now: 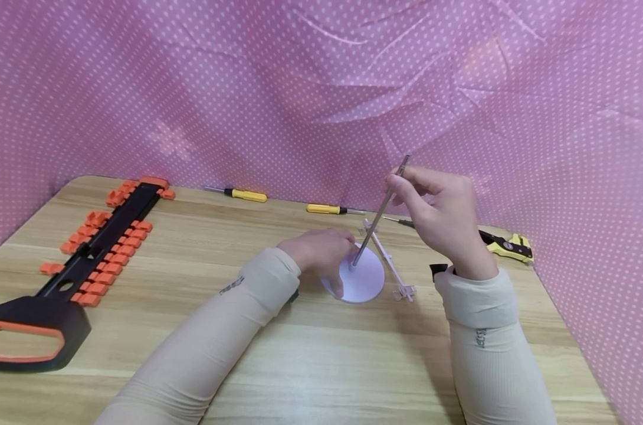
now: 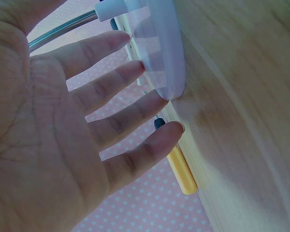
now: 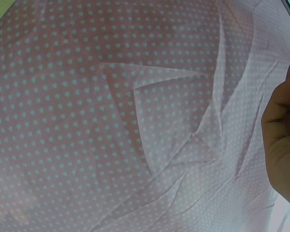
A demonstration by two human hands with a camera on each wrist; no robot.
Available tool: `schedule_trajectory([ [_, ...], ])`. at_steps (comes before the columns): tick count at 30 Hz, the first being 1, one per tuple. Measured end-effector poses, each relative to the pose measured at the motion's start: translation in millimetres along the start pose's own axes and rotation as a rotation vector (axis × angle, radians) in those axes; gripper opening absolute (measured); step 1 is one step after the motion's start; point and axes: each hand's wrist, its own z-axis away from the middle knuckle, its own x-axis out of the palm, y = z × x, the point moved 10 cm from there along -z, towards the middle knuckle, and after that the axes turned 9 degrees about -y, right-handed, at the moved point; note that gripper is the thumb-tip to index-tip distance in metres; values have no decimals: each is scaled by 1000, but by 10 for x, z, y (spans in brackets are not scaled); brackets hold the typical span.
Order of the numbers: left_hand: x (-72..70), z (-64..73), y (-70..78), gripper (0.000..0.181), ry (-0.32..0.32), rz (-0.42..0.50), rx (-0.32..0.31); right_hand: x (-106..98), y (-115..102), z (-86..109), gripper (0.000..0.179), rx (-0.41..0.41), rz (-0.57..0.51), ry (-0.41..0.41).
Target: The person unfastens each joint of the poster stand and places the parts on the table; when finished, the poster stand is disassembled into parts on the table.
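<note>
A round white plastic base with a short central socket lies on the table. My left hand rests on it, the thumb on the near side and the fingers on the far side. In the left wrist view the nearly straight, spread fingers touch the base along its rim. From the socket a thin metal rod rises, leaning to the right. My right hand pinches this rod near its upper end between thumb and fingers. Only part of the right hand enters the right wrist view.
Just right of the base lies a thin white plastic bar with a crosspiece at each end. Yellow-handled screwdrivers lie along the back edge, and a yellow-and-black wire stripper at the right. A long black holder with orange clips occupies the left.
</note>
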Motion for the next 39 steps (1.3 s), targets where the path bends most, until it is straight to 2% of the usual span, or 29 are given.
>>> schedule_trajectory([
  [13, 12, -1, -8, 89, -12, 18, -10, 12, -68, -2, 10, -28, 15, -5],
  [39, 14, -2, -18, 90, -14, 15, -19, 14, -90, -3, 10, -28, 39, 2],
])
